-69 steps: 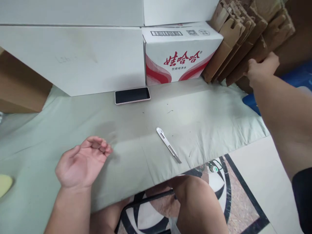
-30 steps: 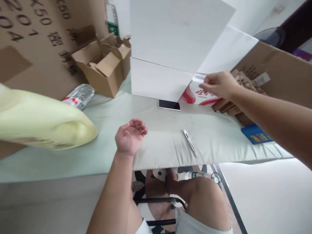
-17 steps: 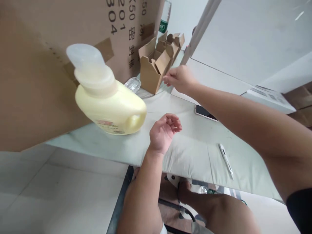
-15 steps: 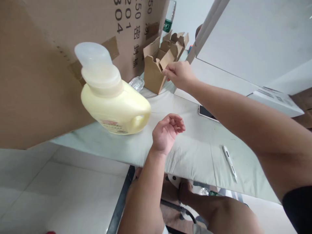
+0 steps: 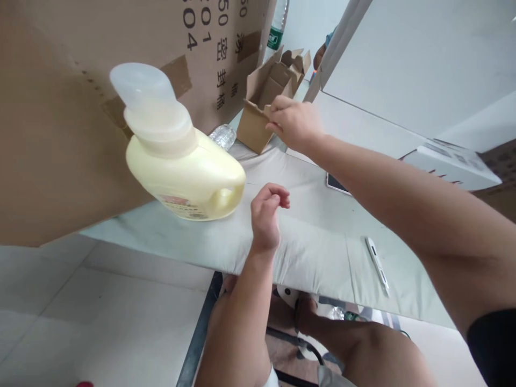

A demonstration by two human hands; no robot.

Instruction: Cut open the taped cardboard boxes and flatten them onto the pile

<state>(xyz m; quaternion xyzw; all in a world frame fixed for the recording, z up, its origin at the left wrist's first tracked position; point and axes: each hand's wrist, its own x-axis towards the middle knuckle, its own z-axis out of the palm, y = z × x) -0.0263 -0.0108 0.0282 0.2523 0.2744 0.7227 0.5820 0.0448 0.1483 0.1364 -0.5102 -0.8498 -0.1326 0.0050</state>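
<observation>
At the back of the cloth-covered table, my right hand [image 5: 293, 119] is closed on the near rim of a small open cardboard box [image 5: 253, 128]. The box leans, its flaps raised and its inside partly visible. My left hand [image 5: 268, 215] hovers above the cloth with fingers loosely bent, apart from everything and holding nothing. To its left stands a pale yellow detergent jug [image 5: 185, 177] with a translucent cap and a side handle. A clear crinkled plastic bottle [image 5: 223, 136] lies between the jug and the small box.
A huge printed carton [image 5: 72, 134] walls off the left. Behind the small box are another open box [image 5: 297, 62] and a green-labelled water bottle [image 5: 276, 33]. A phone [image 5: 337, 184] lies under my right forearm, and a white pen-like cutter [image 5: 377, 265] near the table's front edge.
The small box has tipped and turned under my right hand, showing more of its inside. My left hand has rotated, its fingers curling inward. The view has shifted slightly.
</observation>
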